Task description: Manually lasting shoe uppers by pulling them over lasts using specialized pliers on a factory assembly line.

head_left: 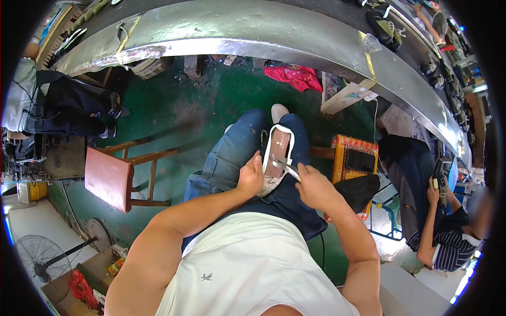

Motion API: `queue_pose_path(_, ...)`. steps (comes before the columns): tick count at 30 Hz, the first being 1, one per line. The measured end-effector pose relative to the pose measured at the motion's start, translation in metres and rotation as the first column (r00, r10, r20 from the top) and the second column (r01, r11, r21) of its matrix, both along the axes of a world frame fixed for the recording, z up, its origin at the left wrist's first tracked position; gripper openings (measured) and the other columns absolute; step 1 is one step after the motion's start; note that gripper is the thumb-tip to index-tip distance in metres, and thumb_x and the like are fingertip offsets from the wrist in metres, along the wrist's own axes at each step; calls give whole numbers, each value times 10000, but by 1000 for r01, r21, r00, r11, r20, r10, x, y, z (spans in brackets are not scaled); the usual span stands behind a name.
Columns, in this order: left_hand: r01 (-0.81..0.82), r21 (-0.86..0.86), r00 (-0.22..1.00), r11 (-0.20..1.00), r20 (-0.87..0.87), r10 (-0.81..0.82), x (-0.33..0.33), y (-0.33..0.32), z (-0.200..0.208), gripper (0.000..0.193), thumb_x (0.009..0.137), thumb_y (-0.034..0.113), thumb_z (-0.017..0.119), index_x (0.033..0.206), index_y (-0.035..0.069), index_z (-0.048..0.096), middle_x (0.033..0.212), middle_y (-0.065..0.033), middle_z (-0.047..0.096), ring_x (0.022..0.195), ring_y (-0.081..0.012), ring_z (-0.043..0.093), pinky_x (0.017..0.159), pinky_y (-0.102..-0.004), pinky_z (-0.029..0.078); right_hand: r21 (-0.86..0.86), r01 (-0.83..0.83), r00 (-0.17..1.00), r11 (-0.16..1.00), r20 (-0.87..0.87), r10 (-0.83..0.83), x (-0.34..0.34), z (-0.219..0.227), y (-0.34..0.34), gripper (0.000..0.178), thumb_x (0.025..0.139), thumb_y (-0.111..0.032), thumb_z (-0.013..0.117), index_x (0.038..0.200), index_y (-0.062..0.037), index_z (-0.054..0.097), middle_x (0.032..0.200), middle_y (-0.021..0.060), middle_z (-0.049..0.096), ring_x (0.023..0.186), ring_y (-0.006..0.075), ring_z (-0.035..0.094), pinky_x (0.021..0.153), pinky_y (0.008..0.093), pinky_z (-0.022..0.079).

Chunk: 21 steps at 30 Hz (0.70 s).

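A white shoe [278, 156] lies sole-up on my lap, its brownish inner bottom facing me. My left hand [250, 176] grips the shoe's left edge and steadies it on my thigh. My right hand [311, 185] holds a pair of metal pliers [285, 167] whose tip reaches onto the shoe's bottom near the middle. I sit in blue jeans [232, 152] with a dark cloth over my lap.
An empty red wooden chair [113, 179] stands to my left. A long metal conveyor [274, 31] carrying shoes curves across the top. A seated person in a striped shirt [448, 242] works at my right; another person sits far left. An orange box [356, 158] and fans [42, 258] stand nearby.
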<state>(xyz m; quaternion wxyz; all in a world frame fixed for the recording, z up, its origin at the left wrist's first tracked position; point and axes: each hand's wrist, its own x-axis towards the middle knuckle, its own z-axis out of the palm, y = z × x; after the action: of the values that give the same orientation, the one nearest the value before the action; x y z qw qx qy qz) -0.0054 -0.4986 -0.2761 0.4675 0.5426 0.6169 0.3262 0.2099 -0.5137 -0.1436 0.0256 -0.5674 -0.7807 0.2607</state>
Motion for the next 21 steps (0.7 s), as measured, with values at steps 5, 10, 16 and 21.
queue_pose_path(5,99,176,995,979,-7,-99,-4,-1,9,505,1085,282,373,1407,-92,484,1396,-329,528,1302,-453,526,1105,-428,415,106,-66,991,992,121,53,-2,-13,22,259,888,-165,674,1042,20,577,965,222,674,899,396,673,767,472,553)
queue_pose_path(10,300,296,950,907,-183,-255,-8,1,22,504,1060,266,428,1505,30,415,1515,-348,367,1283,-493,519,1064,-449,454,53,82,991,995,-110,-76,11,-48,2,225,922,-206,658,1000,-9,582,938,225,677,856,407,675,742,484,537)
queue_pose_path(16,585,16,758,811,-366,-539,-9,20,57,561,1034,316,471,1573,247,333,1553,-390,225,1126,-530,605,996,-478,511,-702,47,944,711,-201,-261,47,-30,32,224,962,-212,612,914,5,641,831,141,711,737,244,713,700,399,549)
queue_pose_path(21,618,-34,720,786,-379,-582,-7,31,64,567,1035,292,453,1580,215,319,1555,-408,193,1067,-513,633,975,-482,524,-575,141,923,806,-218,-316,33,-5,50,339,1025,-310,533,959,16,594,815,173,693,735,315,693,702,429,537)
